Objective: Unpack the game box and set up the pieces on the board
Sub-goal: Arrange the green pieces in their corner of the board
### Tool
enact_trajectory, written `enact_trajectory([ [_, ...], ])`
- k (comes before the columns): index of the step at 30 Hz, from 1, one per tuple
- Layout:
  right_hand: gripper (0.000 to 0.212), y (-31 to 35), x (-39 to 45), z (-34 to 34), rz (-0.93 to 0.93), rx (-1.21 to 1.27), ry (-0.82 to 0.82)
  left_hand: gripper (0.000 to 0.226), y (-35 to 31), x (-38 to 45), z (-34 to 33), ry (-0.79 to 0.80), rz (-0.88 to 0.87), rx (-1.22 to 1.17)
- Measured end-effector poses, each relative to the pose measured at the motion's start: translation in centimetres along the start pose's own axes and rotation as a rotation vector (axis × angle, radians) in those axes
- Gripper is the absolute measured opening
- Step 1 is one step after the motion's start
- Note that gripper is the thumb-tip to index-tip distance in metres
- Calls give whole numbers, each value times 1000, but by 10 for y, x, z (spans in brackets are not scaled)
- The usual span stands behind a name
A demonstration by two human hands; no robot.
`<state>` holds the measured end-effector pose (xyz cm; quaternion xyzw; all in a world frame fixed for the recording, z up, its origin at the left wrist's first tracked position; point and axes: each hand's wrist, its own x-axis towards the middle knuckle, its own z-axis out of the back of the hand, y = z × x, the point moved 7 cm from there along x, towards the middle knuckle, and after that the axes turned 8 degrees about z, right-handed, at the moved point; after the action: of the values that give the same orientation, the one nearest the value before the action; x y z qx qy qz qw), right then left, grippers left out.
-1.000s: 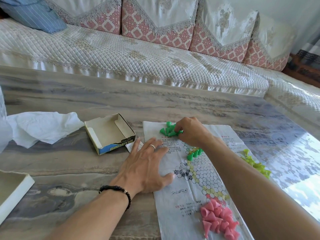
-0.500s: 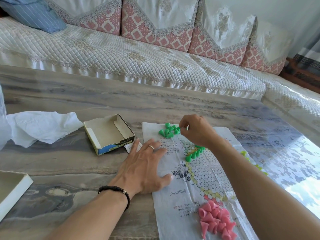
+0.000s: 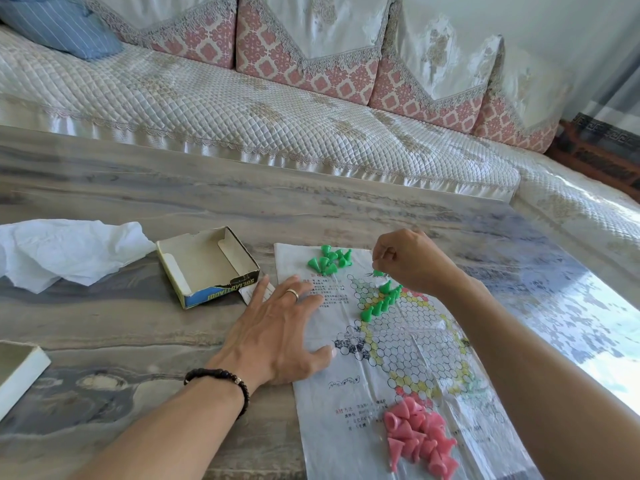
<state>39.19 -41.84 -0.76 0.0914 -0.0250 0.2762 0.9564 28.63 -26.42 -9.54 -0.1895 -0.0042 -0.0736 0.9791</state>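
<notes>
A thin plastic game board (image 3: 408, 348) printed with circles lies flat on the table. My left hand (image 3: 277, 330) presses flat on its left edge, fingers spread. My right hand (image 3: 412, 261) hovers above the board's far end, its fingertips pinching a small green cone piece (image 3: 378, 273). A loose heap of green cones (image 3: 330, 260) sits at the board's far left corner. A short row of green cones (image 3: 381, 301) stands on the circles below my right hand. Pink cones (image 3: 419, 436) are piled at the board's near end. The open empty game box (image 3: 207, 268) lies left of the board.
Crumpled white paper (image 3: 65, 251) lies at the far left of the table. A white box lid (image 3: 17, 372) pokes in at the left edge. A quilted sofa (image 3: 242, 109) runs behind the table. My right forearm crosses the board's right side.
My right hand has left the loose green heap and moved right and up with one green cone pinched. My left hand has stayed pressed on the board.
</notes>
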Motion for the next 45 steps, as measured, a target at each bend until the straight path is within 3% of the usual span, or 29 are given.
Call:
enact_trajectory([
  [6,1,-6,-10,-7,6,-5,34,83,0,0,-1,-6,4,1],
  [14,8,-26,-18,-23,-114,102,-29,82,0,0,0,-24,0,-12],
  [25,7,-23,-20,-25,-113,165,-38,83,0,0,-1,-23,-6,-8],
  [32,19,-28,-21,-24,-121,157,-14,83,0,1,0,-24,-6,-4],
  [45,16,9,16,-17,29,56,-50,83,1,1,-2,-15,-6,1],
])
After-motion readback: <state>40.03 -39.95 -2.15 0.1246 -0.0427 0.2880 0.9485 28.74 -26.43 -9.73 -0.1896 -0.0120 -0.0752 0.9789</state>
